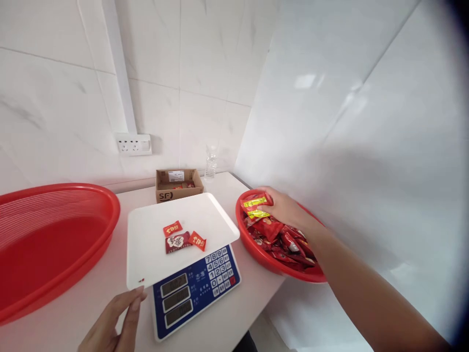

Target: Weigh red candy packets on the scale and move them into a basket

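Note:
My right hand [284,209] reaches into a red basket [278,269] full of red snack packets [282,239] and is closed on red and yellow packets [255,206]. My left hand [113,322] rests at the near left corner of the white weighing tray [154,264], fingertips touching its edge and holding nothing. Three small red packets [183,237] lie on the tray. Below it the blue scale [194,291] shows its keypad and displays.
A large red oval basket [44,244] stands at the left of the white table. A small cardboard box [179,185] and a clear plastic bottle [210,164] stand at the back by the tiled wall. A wall socket [134,144] is above.

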`<state>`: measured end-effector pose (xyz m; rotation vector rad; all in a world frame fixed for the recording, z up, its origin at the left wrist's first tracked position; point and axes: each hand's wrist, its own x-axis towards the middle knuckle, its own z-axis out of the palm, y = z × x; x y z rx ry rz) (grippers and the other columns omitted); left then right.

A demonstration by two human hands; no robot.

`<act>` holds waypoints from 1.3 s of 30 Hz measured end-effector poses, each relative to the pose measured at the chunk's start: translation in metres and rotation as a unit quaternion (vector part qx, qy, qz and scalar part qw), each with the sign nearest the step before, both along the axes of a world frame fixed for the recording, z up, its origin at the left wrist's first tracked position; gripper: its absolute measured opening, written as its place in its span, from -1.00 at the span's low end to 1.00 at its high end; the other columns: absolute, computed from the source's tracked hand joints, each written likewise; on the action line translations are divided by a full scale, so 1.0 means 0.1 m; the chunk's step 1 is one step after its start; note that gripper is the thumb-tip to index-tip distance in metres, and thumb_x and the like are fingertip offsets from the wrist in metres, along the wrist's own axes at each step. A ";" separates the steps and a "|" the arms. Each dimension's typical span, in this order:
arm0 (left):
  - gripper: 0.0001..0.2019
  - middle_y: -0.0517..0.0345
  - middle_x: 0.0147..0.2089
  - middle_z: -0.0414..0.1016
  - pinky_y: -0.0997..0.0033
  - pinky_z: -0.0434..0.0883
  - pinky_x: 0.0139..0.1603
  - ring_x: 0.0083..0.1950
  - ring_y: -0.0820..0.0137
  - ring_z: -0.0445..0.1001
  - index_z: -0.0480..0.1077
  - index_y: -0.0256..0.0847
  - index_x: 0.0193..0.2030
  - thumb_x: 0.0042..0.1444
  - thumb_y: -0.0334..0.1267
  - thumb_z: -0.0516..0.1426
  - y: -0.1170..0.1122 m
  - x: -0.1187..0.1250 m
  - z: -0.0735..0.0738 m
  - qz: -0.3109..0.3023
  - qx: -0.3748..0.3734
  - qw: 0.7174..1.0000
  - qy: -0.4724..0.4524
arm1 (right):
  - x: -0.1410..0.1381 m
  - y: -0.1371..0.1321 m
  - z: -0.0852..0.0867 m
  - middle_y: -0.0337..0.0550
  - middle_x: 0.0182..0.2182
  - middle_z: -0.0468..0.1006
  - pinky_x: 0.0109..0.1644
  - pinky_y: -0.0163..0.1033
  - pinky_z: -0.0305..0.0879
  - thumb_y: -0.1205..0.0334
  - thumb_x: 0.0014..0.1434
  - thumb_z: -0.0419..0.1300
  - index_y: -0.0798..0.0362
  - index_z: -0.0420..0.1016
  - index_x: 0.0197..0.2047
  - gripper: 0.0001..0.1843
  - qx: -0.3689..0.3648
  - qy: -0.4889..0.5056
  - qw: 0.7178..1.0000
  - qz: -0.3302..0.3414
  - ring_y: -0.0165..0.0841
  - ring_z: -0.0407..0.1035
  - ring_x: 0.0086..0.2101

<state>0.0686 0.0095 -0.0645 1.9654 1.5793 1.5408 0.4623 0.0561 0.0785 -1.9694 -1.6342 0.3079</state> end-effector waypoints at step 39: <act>-0.87 0.14 -0.36 0.56 0.55 0.44 -0.43 -0.34 0.42 0.56 0.39 -0.17 -0.17 0.18 -0.38 0.05 -0.01 0.00 0.23 -0.083 0.114 0.988 0.057 | -1.55 0.29 -0.57 -0.15 0.33 0.02 0.28 0.25 -0.28 -0.10 0.22 0.01 -0.13 0.36 0.15 -0.50 -0.044 -0.108 0.929 0.352 -0.05 -0.31 0.31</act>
